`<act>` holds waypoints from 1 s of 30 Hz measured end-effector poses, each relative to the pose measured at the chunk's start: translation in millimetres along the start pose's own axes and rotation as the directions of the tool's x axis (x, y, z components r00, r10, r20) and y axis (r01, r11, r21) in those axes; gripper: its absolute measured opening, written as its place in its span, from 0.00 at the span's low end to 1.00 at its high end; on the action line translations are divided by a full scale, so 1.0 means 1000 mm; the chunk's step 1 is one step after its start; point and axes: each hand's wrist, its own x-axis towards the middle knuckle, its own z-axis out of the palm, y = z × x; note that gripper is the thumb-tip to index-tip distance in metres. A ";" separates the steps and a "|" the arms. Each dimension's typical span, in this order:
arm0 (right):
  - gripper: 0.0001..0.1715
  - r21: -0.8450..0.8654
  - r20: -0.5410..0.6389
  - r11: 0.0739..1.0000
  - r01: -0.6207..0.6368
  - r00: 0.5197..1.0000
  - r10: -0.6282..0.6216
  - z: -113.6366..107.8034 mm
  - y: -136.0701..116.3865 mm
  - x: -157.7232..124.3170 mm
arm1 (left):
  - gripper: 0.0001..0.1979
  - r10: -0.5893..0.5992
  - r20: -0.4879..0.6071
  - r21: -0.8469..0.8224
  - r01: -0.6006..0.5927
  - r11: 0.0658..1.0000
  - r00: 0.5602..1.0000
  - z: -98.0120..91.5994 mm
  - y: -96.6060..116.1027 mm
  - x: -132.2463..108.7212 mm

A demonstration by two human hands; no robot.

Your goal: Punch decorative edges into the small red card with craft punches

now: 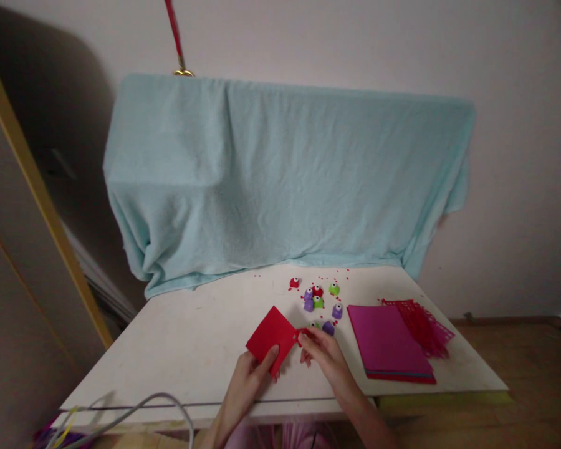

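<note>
My left hand [255, 377] pinches a square sheet of red paper [271, 337] between thumb and fingers, tilted above the white table. At the paper's right corner, my right hand [325, 355] is closed on a small red paper punch [302, 335], mostly hidden by the fingers. A pale spot shows where punch and paper meet. Just beyond the hands lie several more small punches with white round tops: a red punch [294, 283], a green punch [334, 289] and a purple punch [337, 311] among them. Tiny red paper bits are scattered around these.
Right of the hands lies a stack of coloured paper [388, 340], magenta on top. Punched red sheets [423, 327] lie partly behind it. A light blue cloth [285, 181] hangs at the back of the white table [182, 349]. A grey cable [140, 405] curves at the front left.
</note>
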 end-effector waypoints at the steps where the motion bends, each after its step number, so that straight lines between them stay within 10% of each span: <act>1: 0.20 0.006 -0.016 1.000 0.000 1.000 0.000 -0.001 0.000 0.001 | 0.25 -0.008 -0.012 -0.001 0.008 1.000 1.000 0.000 -0.001 0.001; 9: 0.20 -0.034 -0.153 0.999 0.038 0.987 -0.043 -0.027 0.004 0.002 | 0.26 -0.013 -0.044 -0.053 0.011 0.999 0.999 -0.008 -0.024 0.004; 21: 0.20 -0.331 -0.015 0.940 0.078 0.996 -0.088 -0.048 0.015 0.018 | 0.26 -0.035 -0.041 -0.088 0.031 0.996 0.999 -0.014 -0.027 0.003; 30: 0.20 -0.026 0.101 1.000 0.015 0.995 -0.013 -0.031 -0.007 0.029 | 0.27 -0.027 -0.001 -0.096 0.027 0.995 1.000 -0.016 -0.018 0.005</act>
